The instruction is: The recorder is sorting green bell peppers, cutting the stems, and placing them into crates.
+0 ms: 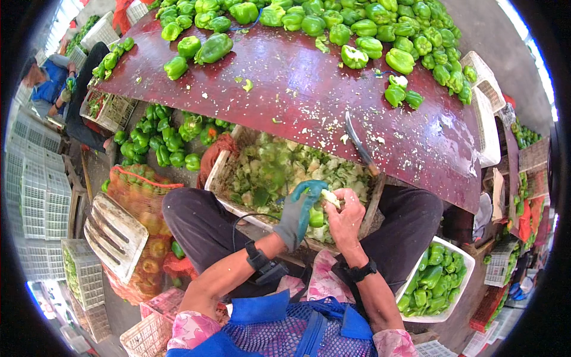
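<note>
My left hand [299, 213], in a grey and teal work glove, grips a green bell pepper [316, 217] over a crate between my knees. The bare fingers of my right hand [345, 218] pinch the pale seed core [330, 199] at the pepper's top. Whether the core is still attached to the pepper I cannot tell. Below both hands, the white crate [215, 172] holds pepper cores and green scraps. A curved knife [357, 140] lies near the front edge of the dark red tabletop [276, 89], which is strewn with seeds.
Green bell peppers [379, 26] are heaped along the table's far side. A white tub [468, 263] of peppers stands by my right knee. An orange mesh sack [154, 250] and a slotted stool [116, 236] are at my left. Another person [49, 82] sits at the far left.
</note>
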